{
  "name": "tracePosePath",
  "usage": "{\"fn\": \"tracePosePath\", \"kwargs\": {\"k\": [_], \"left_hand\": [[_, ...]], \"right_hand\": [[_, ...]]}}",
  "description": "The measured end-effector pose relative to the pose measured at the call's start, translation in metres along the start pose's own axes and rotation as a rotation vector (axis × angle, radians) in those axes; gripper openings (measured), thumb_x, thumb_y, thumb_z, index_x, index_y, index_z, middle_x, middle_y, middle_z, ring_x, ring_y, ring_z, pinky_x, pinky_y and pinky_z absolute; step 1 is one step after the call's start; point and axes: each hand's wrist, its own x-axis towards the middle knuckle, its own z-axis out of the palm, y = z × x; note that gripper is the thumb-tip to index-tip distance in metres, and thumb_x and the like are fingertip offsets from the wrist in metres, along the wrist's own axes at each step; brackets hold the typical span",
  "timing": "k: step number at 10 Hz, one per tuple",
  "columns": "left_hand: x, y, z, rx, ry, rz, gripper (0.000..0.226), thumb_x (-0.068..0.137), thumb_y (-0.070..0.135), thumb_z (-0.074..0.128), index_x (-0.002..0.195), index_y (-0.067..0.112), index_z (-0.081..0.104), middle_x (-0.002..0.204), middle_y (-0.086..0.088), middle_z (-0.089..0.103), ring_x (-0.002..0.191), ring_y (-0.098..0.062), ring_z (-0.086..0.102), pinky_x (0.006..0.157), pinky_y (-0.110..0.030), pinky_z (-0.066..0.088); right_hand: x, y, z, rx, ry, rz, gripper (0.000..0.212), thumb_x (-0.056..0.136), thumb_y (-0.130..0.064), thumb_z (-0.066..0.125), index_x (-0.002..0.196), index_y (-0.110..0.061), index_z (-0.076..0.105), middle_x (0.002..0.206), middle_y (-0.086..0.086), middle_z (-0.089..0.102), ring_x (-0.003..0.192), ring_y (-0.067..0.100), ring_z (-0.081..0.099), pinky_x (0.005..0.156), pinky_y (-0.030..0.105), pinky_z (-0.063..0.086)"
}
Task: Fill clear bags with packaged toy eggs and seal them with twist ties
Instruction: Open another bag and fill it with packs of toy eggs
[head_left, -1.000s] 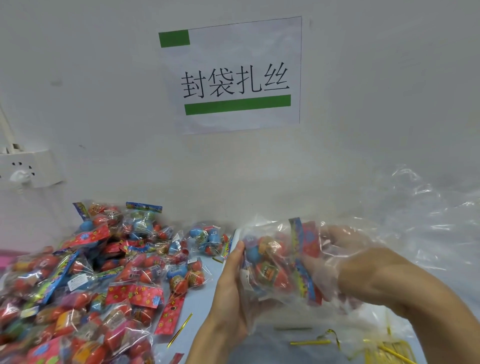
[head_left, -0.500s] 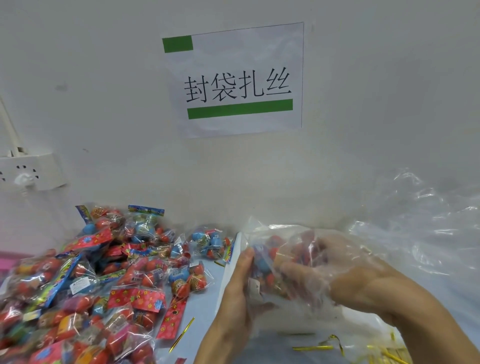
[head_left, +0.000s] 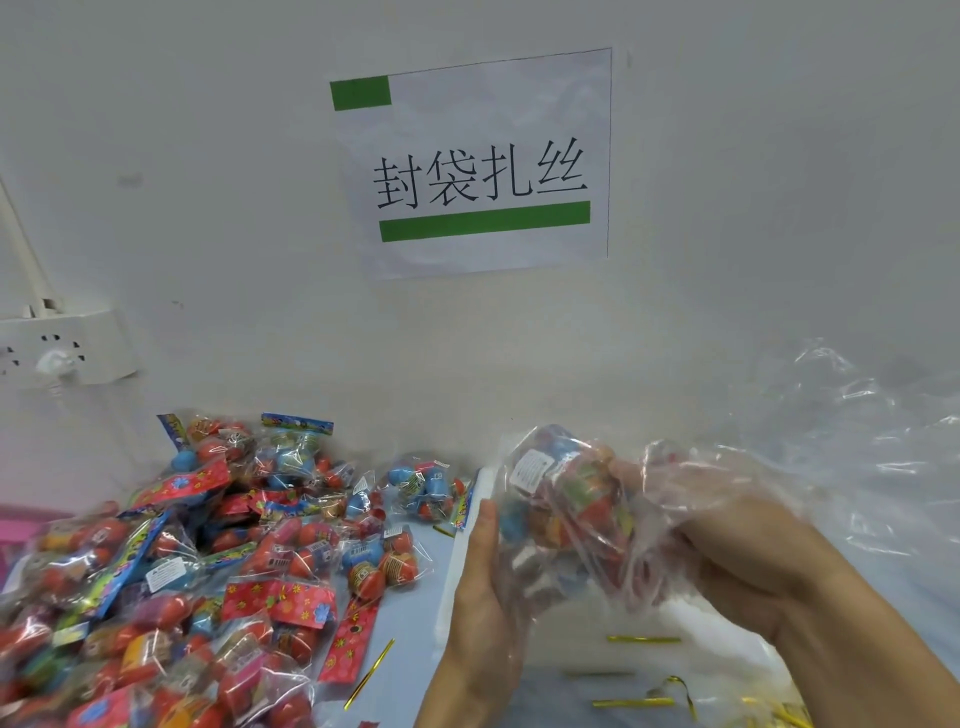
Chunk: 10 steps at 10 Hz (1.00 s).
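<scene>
White wall (head_left: 727, 208) rose behind the pale blue tabletop (head_left: 415, 623), and on it hung one paper sign (head_left: 475, 166) with two green bars and four black characters, 封袋扎丝. One white power strip (head_left: 57, 345) sat fixed to the wall at the far left, with one white plug in it.

My left hand (head_left: 483, 587) stood upright on its edge, palm against the side of the clear bag (head_left: 576, 514), fingers straight and thumb up along the plastic; that grip was spread flat, not curled. My right hand (head_left: 753, 566) was pushed into the bag's mouth, its fingers bent round the packaged toy eggs (head_left: 587, 499) inside, so that grip was clamped on them through the film. One white label (head_left: 530, 467) with a barcode showed near the top of the bag; its print was too small to read. How many eggs lay inside I could not count, as the plastic blurred them into red, blue and yellow.

To the left lay the heap of egg packets (head_left: 197, 561), far too many and too blurred to number, with red flowered header cards and blue ones. One small packet (head_left: 426, 486) of blue and red eggs lay apart, near the wall. Gold twist ties (head_left: 641, 639) lay loose on the tabletop: I counted about five, one (head_left: 370, 673) beside the heap. Crumpled clear bags (head_left: 857, 441) were piled at the right.
</scene>
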Motion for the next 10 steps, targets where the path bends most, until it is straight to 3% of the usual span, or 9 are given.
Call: {"fn": "tracePosePath", "kwargs": {"k": [1, 2, 3, 4, 5, 6, 7, 8, 10], "left_hand": [[-0.002, 0.001, 0.003, 0.04, 0.021, -0.019, 0.05, 0.081, 0.059, 0.04, 0.103, 0.035, 0.078, 0.116, -0.012, 0.072, 0.098, -0.024, 0.067, 0.067, -0.031, 0.058], [-0.004, 0.004, 0.004, 0.073, 0.005, -0.02, 0.041, 0.088, 0.058, 0.044, 0.103, 0.039, 0.077, 0.113, -0.002, 0.074, 0.101, -0.019, 0.068, 0.073, -0.029, 0.057], [-0.003, 0.012, -0.004, 0.114, -0.026, -0.006, 0.028, 0.093, 0.046, 0.051, 0.101, 0.039, 0.077, 0.102, 0.003, 0.074, 0.096, -0.014, 0.068, 0.086, -0.035, 0.056], [-0.001, 0.022, -0.017, 0.099, 0.004, -0.041, 0.05, 0.089, 0.053, 0.049, 0.124, 0.022, 0.069, 0.124, -0.005, 0.07, 0.117, -0.02, 0.064, 0.105, -0.049, 0.045], [0.002, 0.03, -0.024, 0.141, 0.047, -0.141, 0.078, 0.085, 0.07, 0.044, 0.133, 0.011, 0.059, 0.131, -0.01, 0.066, 0.124, -0.032, 0.059, 0.112, -0.058, 0.036], [0.003, 0.034, -0.019, 0.169, -0.049, -0.261, 0.079, 0.08, 0.074, 0.04, 0.122, 0.014, 0.071, 0.123, -0.014, 0.069, 0.122, -0.041, 0.058, 0.112, -0.059, 0.036], [-0.001, 0.034, -0.004, 0.154, -0.136, -0.302, 0.063, 0.073, 0.069, 0.053, 0.116, 0.028, 0.074, 0.11, -0.01, 0.075, 0.096, -0.028, 0.073, 0.083, -0.047, 0.058], [-0.003, 0.025, 0.001, 0.12, -0.135, -0.262, 0.06, 0.065, 0.063, 0.063, 0.108, 0.023, 0.077, 0.097, -0.012, 0.076, 0.075, -0.022, 0.072, 0.06, -0.035, 0.059], [-0.007, 0.018, -0.002, -0.027, -0.149, -0.303, 0.073, 0.063, 0.059, 0.079, 0.12, 0.014, 0.072, 0.109, -0.02, 0.07, 0.079, -0.03, 0.068, 0.065, -0.043, 0.059]], "right_hand": [[0.002, 0.002, 0.007, 0.097, 0.016, -0.028, 0.055, 0.09, 0.02, 0.046, 0.046, -0.007, 0.067, 0.048, 0.005, 0.059, 0.037, 0.01, 0.055, 0.035, 0.018, 0.043], [0.003, 0.003, 0.012, 0.154, -0.038, -0.052, 0.034, 0.073, 0.009, 0.061, 0.047, -0.009, 0.073, 0.053, 0.009, 0.066, 0.042, 0.013, 0.063, 0.037, 0.021, 0.049], [0.003, 0.001, 0.009, 0.095, -0.053, -0.007, 0.045, 0.086, 0.008, 0.056, 0.048, -0.01, 0.073, 0.054, 0.01, 0.066, 0.042, 0.017, 0.064, 0.038, 0.026, 0.05], [-0.004, -0.004, 0.002, -0.001, -0.09, 0.033, 0.026, 0.07, -0.011, 0.067, 0.044, -0.016, 0.071, 0.062, 0.01, 0.068, 0.047, 0.021, 0.065, 0.047, 0.031, 0.05], [-0.012, -0.007, -0.009, -0.024, -0.04, 0.033, 0.037, 0.037, -0.038, 0.09, 0.056, -0.014, 0.071, 0.069, 0.012, 0.065, 0.054, 0.02, 0.062, 0.051, 0.027, 0.047], [-0.012, -0.003, -0.017, -0.089, -0.017, 0.088, 0.061, 0.038, -0.043, 0.093, 0.077, -0.003, 0.069, 0.064, 0.009, 0.063, 0.053, 0.018, 0.056, 0.048, 0.025, 0.045], [-0.005, -0.005, -0.011, -0.17, 0.005, 0.165, 0.009, 0.087, -0.011, 0.071, 0.08, -0.006, 0.07, 0.073, 0.014, 0.061, 0.055, 0.019, 0.056, 0.048, 0.025, 0.045], [-0.003, -0.003, -0.008, -0.188, 0.089, 0.144, 0.011, 0.092, -0.003, 0.065, 0.082, -0.002, 0.067, 0.074, 0.016, 0.061, 0.057, 0.022, 0.057, 0.05, 0.028, 0.047], [0.005, 0.003, 0.004, -0.394, 0.178, 0.171, 0.012, 0.086, 0.003, 0.068, 0.081, 0.012, 0.074, 0.069, 0.022, 0.067, 0.06, 0.028, 0.061, 0.058, 0.033, 0.05]]}}
